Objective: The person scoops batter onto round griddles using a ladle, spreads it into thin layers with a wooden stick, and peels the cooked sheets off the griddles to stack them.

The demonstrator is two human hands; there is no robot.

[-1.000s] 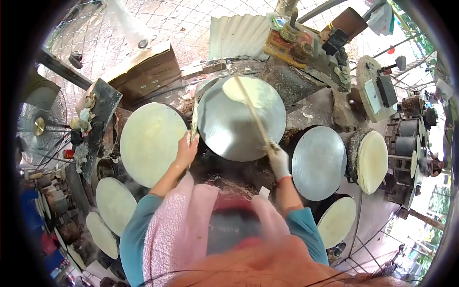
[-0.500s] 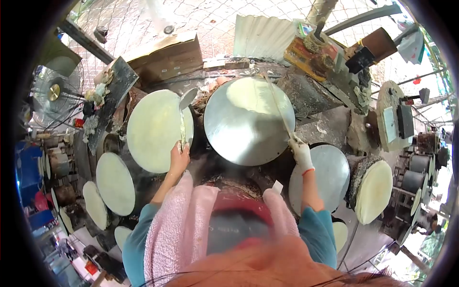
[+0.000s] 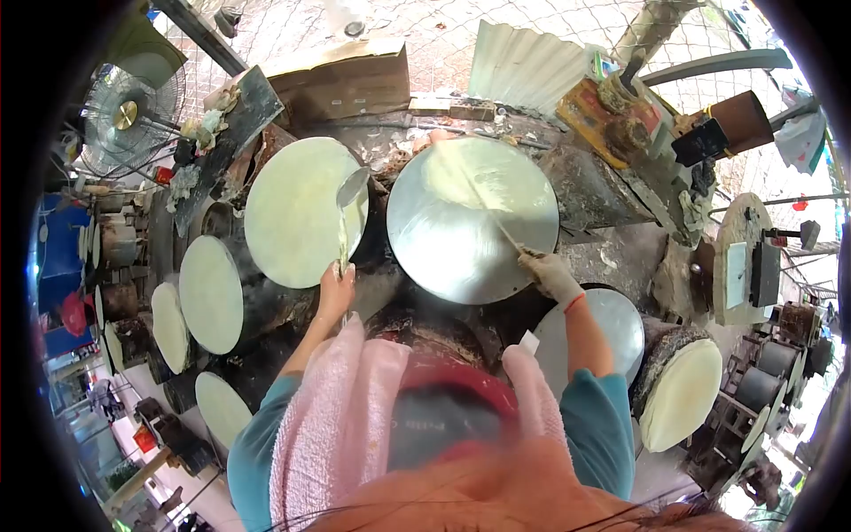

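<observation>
My left hand (image 3: 336, 291) is closed around the batter-coated handle of a ladle (image 3: 352, 188). The ladle's bowl overlaps the right edge of a round griddle covered by a pale thin sheet (image 3: 297, 213). In a light glove with an orange band at the wrist, my right hand (image 3: 552, 276) grips a long thin stick (image 3: 493, 218). That stick slants up and left across a shiny round griddle (image 3: 434, 244) in the middle. Wet pale batter (image 3: 510, 173) spreads over the griddle's far part, under the stick's far end.
A bare metal griddle (image 3: 612, 332) stands right of my forearm, beside one with a pale sheet (image 3: 683, 399). More covered griddles (image 3: 211, 294) line the left. Behind are a cardboard box (image 3: 341, 84), a corrugated sheet (image 3: 523, 66) and a fan (image 3: 126, 115). A pink towel (image 3: 310, 426) hangs over my shoulders.
My right hand has moved left over the griddle's edge, and the stick has swung left across the batter. The ladle stays in my left hand. The whole view has shifted slightly.
</observation>
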